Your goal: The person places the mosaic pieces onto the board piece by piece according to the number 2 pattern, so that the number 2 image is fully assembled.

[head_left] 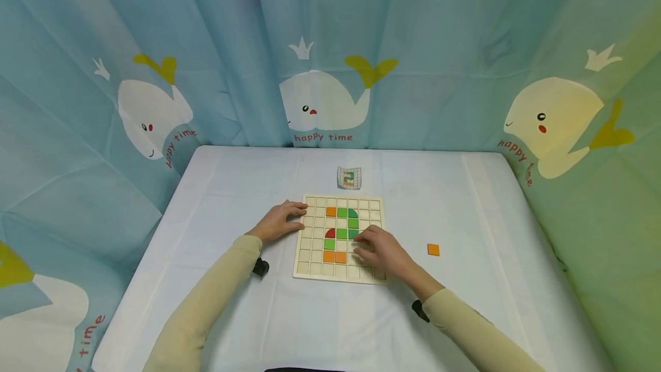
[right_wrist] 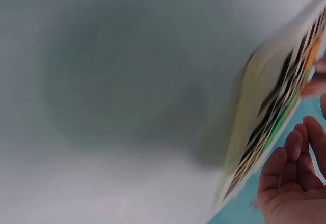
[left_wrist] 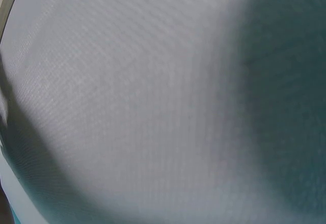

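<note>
On the table lies a wooden grid board (head_left: 306, 271) with square and quarter-round tiles in several cells. My left hand (head_left: 277, 221) rests with its fingertips at the board's left edge, fingers extended. Over the right half of the board is my right hand (head_left: 386, 252), its fingertips right at a teal quarter-round tile (head_left: 353, 234); thumb and index finger are apart. Beside that tile sit a green square tile (head_left: 342, 233) and a red quarter-round tile (head_left: 330, 233). Two orange tiles (head_left: 334, 257) lie lower down. Loosely bent fingers of the right hand (right_wrist: 295, 183) show in the right wrist view.
A loose orange square tile (head_left: 433, 250) lies on the table right of the board. Behind the board is a small curled card (head_left: 349, 178) with a printed grid pattern. A blue whale-print curtain (head_left: 434, 45) surrounds the table. The left wrist view shows mostly white tablecloth (left_wrist: 132, 91).
</note>
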Demonstrator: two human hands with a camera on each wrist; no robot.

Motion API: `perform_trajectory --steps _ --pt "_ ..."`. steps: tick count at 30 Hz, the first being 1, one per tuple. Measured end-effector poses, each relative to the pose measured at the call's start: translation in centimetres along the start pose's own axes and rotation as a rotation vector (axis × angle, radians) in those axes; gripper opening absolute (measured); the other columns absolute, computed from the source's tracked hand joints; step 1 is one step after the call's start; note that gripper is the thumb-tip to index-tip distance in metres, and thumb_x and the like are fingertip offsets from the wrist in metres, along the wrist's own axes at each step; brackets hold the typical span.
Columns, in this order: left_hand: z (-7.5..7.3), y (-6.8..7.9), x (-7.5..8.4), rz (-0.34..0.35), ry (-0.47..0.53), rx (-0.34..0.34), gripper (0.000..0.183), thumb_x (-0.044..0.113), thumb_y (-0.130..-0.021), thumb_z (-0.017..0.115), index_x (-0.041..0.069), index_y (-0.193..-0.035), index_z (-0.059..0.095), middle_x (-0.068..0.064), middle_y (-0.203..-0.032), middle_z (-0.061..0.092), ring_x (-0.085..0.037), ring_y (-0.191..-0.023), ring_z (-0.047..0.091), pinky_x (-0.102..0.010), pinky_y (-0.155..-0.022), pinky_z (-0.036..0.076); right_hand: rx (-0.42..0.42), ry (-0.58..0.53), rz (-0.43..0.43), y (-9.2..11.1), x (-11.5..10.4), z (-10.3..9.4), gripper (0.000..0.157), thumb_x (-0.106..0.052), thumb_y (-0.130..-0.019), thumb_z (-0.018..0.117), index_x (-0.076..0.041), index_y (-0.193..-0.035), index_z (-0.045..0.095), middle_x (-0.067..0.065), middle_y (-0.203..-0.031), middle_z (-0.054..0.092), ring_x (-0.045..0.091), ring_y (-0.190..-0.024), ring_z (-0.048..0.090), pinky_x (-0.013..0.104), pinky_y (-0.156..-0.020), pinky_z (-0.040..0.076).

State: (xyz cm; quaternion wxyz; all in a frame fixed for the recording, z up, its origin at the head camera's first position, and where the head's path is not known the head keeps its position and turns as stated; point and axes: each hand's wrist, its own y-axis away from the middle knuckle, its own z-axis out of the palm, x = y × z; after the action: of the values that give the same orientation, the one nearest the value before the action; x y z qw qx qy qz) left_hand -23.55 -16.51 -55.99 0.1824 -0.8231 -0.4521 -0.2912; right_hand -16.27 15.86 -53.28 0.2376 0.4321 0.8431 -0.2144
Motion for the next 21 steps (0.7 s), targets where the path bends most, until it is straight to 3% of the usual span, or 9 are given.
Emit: perform_trajectory --steps 9,13,16,21 --pt "0.0 -0.1 -0.1 -0.01 -0.006 0.003 0.045 0.023 -0.089 0.073 0.002 -0.128 0.064 -0.005 -0.142 0.053 -0.024 -0.136 0.043 -0.033 -0.124 0.018 0.26 0.04 0.131 3.8 4.0 -4.0 0.023 -0.009 -0.087 0.075 0.001 -0.107 0.071 0.012 -0.101 0.065 0.029 -0.088 0.064 0.045 -0.074 0.059" --pt "-0.1 -0.1 -0.2 -0.021 -0.005 -0.002 0.045 0.024 -0.089 0.073 0.003 -0.127 0.065 -0.004 -0.142 0.053 -0.023 -0.136 0.043 -0.033 -0.123 0.019 0.343 0.068 0.159 5.8 5.7 -5.3 0.024 -0.006 -0.087 0.074 0.001 -0.109 0.07 0.014 -0.104 0.065 0.029 -0.086 0.064 0.043 -0.07 0.059" --pt "0.0 -0.1 -0.3 -0.012 -0.002 0.002 0.044 0.024 -0.089 0.074 0.003 -0.127 0.065 -0.004 -0.142 0.053 -0.023 -0.136 0.043 -0.034 -0.123 0.019 0.366 0.071 0.183 7.2 6.6 -6.1 0.026 -0.006 -0.087 0.073 0.002 -0.112 0.069 0.015 -0.106 0.064 0.028 -0.087 0.063 0.042 -0.07 0.058" --pt "0.2 -0.1 -0.3 -0.01 -0.007 0.001 0.045 0.025 -0.089 0.073 0.003 -0.127 0.065 -0.005 -0.142 0.053 -0.023 -0.136 0.044 -0.032 -0.123 0.019 0.311 0.077 0.241 8.8 7.6 -7.0 0.032 -0.011 -0.089 0.073 0.002 -0.117 0.067 0.017 -0.112 0.062 0.032 -0.09 0.062 0.046 -0.072 0.056"
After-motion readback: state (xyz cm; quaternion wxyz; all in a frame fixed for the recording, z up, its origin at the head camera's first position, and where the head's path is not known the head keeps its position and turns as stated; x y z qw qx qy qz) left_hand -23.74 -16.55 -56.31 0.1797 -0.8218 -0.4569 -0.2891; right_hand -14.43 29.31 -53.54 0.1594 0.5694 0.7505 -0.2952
